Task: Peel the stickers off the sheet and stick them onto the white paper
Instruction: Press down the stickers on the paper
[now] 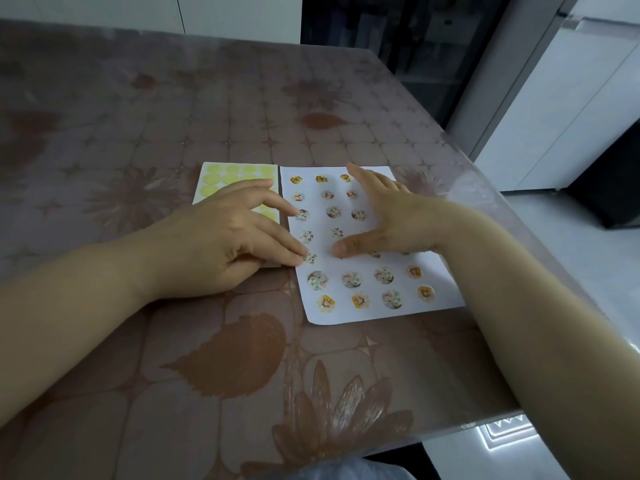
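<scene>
Brown flowers and leaves pattern the glossy table cover [214, 358] in front of us, with white cabinets and a dark opening beyond its far edge. We see the white paper [446, 296] lying flat near the table's right edge, rows of small round stickers [350, 279] already on it. Just beside it on the left lies the sticker sheet [211, 176], its pale yellow circles mostly bare. Our left hand [228, 237] rests over the sheet's near part, fingers stretched out, the fingertips touching a sticker at the paper's left edge. Our right hand [391, 216] lies open and flat on the paper, fingers spread, thumb pointing left, gripping nothing.
</scene>
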Demonstrator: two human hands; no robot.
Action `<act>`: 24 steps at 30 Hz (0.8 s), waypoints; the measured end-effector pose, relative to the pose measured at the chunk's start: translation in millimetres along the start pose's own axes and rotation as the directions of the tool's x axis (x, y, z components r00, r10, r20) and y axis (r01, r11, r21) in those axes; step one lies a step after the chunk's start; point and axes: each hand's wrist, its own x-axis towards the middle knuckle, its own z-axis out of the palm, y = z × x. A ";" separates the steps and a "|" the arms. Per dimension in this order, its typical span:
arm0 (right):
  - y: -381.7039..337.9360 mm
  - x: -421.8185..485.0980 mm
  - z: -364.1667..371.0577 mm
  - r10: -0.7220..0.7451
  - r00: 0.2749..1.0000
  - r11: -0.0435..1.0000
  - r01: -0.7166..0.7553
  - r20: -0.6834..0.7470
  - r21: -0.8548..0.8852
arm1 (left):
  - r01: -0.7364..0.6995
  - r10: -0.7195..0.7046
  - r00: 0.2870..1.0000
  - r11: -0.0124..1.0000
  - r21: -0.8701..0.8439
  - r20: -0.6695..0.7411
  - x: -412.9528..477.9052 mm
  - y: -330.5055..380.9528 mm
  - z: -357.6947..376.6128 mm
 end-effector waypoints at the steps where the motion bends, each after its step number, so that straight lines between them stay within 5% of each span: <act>1: -0.4 -0.1 0.2 0.005 1.000 1.000 -0.005 -0.005 -0.003 | -0.009 0.009 1.000 1.000 0.014 -0.001 -0.2 -0.8 0.1; 11: 10.6 -7.8 -13.7 0.029 0.988 0.999 -0.033 -0.151 -0.024 | -0.117 0.120 0.992 0.991 0.060 -0.049 -3.8 7.7 -7.0; 16: 15.7 -5.5 -15.1 0.131 0.991 0.991 -0.132 -0.032 -0.034 | -0.224 0.220 0.969 0.974 -0.021 -0.114 -2.5 16.8 -15.6; 24: 24.8 -6.6 -17.7 0.057 0.996 0.996 -0.052 0.071 -0.070 | -0.236 0.234 0.967 0.972 -0.008 -0.106 -4.2 17.3 -16.9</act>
